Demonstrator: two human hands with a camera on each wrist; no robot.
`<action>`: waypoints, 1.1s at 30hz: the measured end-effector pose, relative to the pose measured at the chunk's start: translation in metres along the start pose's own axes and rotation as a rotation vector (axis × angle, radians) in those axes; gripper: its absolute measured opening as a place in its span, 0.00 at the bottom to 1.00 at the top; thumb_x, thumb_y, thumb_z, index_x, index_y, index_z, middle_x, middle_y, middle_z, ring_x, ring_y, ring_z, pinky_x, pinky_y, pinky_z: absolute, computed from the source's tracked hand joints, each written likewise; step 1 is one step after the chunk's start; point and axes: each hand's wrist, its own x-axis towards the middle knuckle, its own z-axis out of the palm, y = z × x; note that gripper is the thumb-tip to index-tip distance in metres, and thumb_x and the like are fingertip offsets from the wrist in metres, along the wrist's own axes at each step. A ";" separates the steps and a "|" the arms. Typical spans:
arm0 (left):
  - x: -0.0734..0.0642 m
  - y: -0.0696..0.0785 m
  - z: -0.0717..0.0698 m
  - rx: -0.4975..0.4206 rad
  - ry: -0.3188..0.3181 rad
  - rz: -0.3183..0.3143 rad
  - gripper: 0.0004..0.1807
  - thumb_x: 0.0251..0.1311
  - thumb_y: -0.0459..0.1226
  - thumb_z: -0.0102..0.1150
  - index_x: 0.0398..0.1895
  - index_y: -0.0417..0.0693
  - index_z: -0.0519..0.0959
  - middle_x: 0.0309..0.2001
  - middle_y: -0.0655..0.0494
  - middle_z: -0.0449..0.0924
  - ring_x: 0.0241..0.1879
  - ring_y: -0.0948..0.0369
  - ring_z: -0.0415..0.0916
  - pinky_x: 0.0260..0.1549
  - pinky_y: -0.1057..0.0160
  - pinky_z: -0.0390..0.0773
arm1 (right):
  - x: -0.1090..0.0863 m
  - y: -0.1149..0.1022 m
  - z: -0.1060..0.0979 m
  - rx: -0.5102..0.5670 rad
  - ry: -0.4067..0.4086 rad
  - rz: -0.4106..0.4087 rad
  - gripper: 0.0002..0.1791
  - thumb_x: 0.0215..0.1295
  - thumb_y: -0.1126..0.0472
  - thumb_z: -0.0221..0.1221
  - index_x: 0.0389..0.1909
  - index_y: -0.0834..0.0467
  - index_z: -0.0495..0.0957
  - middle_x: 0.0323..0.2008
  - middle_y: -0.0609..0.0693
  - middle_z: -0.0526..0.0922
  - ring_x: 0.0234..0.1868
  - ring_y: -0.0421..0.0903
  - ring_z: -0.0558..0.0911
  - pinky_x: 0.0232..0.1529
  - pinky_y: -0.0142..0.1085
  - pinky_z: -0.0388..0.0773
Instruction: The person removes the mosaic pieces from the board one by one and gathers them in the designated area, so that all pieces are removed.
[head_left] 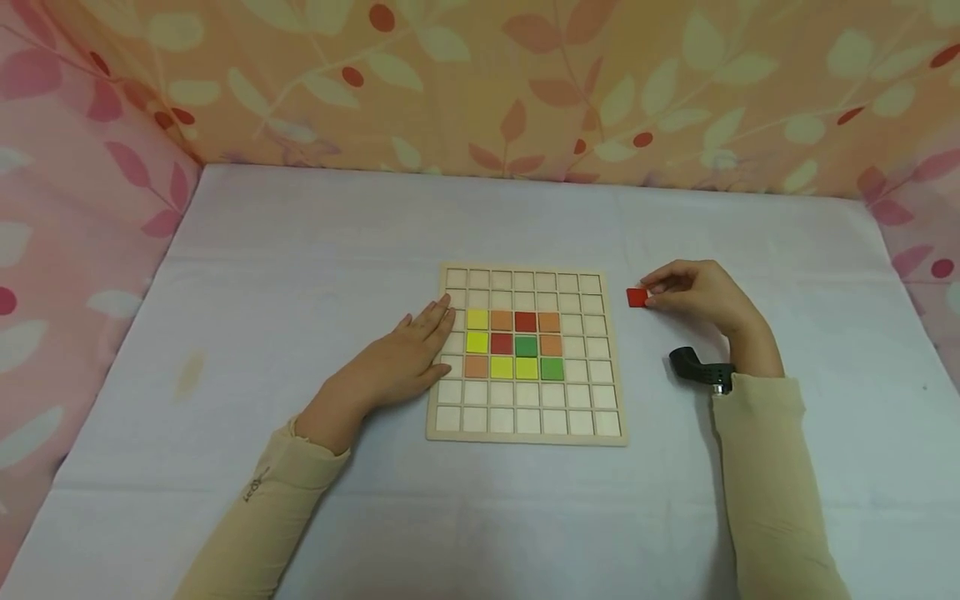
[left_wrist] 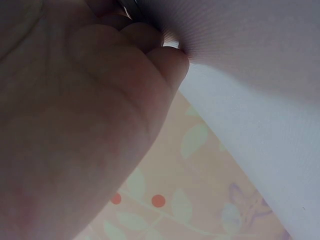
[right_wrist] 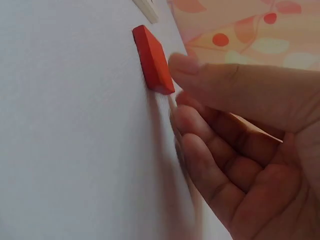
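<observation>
A pale wooden grid board point(head_left: 527, 423) lies on the white cloth, with a block of coloured square tiles in its middle cells. The left hand point(head_left: 397, 358) rests flat over the board's left edge, fingers straight; in the left wrist view its palm side point(left_wrist: 100, 115) fills much of the picture and the fingertips are partly hidden. Right of the board, the right hand point(head_left: 697, 296) pinches a red square tile point(head_left: 637, 297) at its right edge between thumb and finger. In the right wrist view the thumb meets the red tile point(right_wrist: 152, 60); the index fingertip is hidden there.
A black curved device point(head_left: 697, 367) is attached at the right wrist, beside the sleeve. White cloth point(head_left: 315, 250) covers the table around the board. Leaf-patterned fabric point(head_left: 480, 100) stands as a wall at the back and both sides.
</observation>
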 end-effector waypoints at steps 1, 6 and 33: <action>0.001 0.000 0.001 -0.002 0.001 0.001 0.40 0.68 0.44 0.48 0.73 0.35 0.42 0.74 0.43 0.31 0.73 0.50 0.35 0.68 0.48 0.45 | -0.001 -0.001 0.000 0.017 0.005 0.007 0.19 0.54 0.60 0.69 0.47 0.63 0.81 0.35 0.49 0.82 0.34 0.37 0.78 0.35 0.23 0.74; 0.004 0.001 0.004 -0.001 0.002 -0.001 0.39 0.68 0.44 0.48 0.73 0.34 0.43 0.74 0.43 0.31 0.73 0.50 0.35 0.68 0.47 0.46 | -0.005 -0.016 0.006 0.140 0.014 -0.016 0.20 0.55 0.61 0.68 0.48 0.66 0.79 0.34 0.46 0.84 0.33 0.39 0.81 0.35 0.27 0.77; 0.013 0.003 0.008 0.011 -0.015 0.004 0.39 0.69 0.44 0.47 0.73 0.35 0.43 0.74 0.44 0.31 0.73 0.51 0.34 0.68 0.48 0.45 | 0.010 -0.062 0.055 0.219 -0.163 -0.233 0.13 0.58 0.67 0.64 0.42 0.68 0.81 0.41 0.62 0.83 0.37 0.40 0.82 0.38 0.26 0.76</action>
